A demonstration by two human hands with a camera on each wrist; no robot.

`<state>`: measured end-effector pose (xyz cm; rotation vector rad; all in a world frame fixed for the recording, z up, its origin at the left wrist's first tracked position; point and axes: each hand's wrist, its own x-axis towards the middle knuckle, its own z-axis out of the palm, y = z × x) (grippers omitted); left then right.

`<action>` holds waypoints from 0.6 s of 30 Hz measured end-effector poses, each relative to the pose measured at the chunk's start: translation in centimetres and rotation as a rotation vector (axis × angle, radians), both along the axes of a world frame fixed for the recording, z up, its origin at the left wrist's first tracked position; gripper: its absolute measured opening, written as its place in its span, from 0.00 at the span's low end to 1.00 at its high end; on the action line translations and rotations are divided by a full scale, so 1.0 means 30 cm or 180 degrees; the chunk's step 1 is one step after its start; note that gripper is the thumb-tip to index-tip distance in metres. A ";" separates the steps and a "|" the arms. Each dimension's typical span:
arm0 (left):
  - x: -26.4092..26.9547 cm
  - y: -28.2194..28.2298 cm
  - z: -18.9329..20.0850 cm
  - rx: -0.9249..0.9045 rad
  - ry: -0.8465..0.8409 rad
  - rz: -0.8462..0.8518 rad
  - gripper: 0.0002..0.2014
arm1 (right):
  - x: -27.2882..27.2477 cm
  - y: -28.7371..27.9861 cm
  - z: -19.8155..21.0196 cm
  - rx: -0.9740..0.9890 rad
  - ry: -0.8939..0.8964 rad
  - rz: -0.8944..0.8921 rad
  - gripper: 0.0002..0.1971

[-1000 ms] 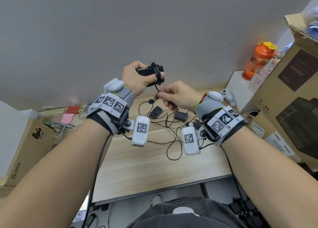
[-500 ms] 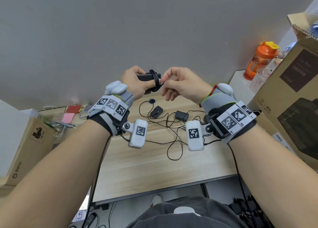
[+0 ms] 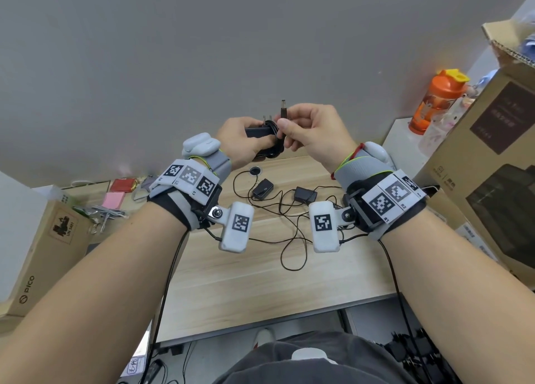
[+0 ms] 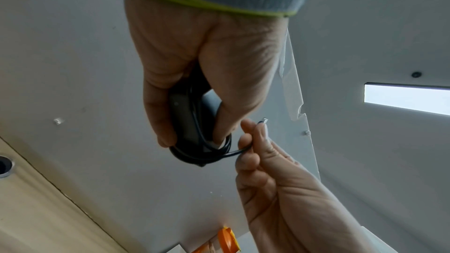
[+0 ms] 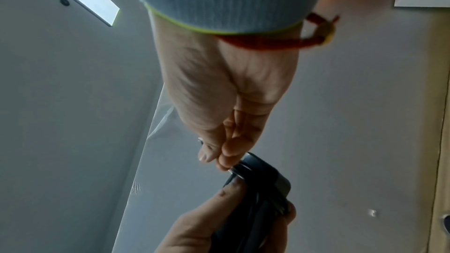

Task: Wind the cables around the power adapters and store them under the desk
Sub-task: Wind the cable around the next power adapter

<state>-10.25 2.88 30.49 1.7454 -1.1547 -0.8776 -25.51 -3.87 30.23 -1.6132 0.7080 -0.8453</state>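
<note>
My left hand (image 3: pixel 243 140) grips a black power adapter (image 3: pixel 256 131) held up in front of the wall, its prongs pointing upward. Its thin black cable (image 4: pixel 207 153) is wound in several loops around the body. My right hand (image 3: pixel 307 128) pinches the cable's end, and the plug tip (image 3: pixel 283 109) sticks up above its fingers. The left wrist view shows the adapter (image 4: pixel 185 120) between thumb and fingers, with the right fingers (image 4: pixel 248 141) holding the last strand. Two more adapters (image 3: pixel 263 189) (image 3: pixel 305 194) lie on the wooden desk (image 3: pixel 260 279) among tangled cables (image 3: pixel 292 238).
Cardboard boxes (image 3: pixel 489 163) stand at the right and another box (image 3: pixel 43 247) at the left. An orange bottle (image 3: pixel 434 102) sits on a white block at the back right. Red and pink packets (image 3: pixel 115 192) lie back left. A round cable hole (image 3: pixel 255 170) opens in the desk.
My right hand rose from below the adapter to beside it, wrapping the last of the cable. The plug end now stands up above its fingers. Both hands dropped slightly.
</note>
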 end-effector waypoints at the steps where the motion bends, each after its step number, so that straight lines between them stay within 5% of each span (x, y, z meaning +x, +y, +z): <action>1: -0.003 -0.003 -0.001 0.0013 0.0037 0.0042 0.17 | -0.002 0.000 0.003 0.0052 -0.0027 -0.0047 0.06; 10: -0.016 -0.028 0.009 0.0092 0.0644 0.0491 0.16 | 0.002 0.017 -0.022 0.0264 0.0618 0.0018 0.25; 18: -0.037 -0.019 0.010 0.0102 0.0504 0.0430 0.18 | 0.020 -0.002 -0.036 0.0239 0.0827 -0.0322 0.19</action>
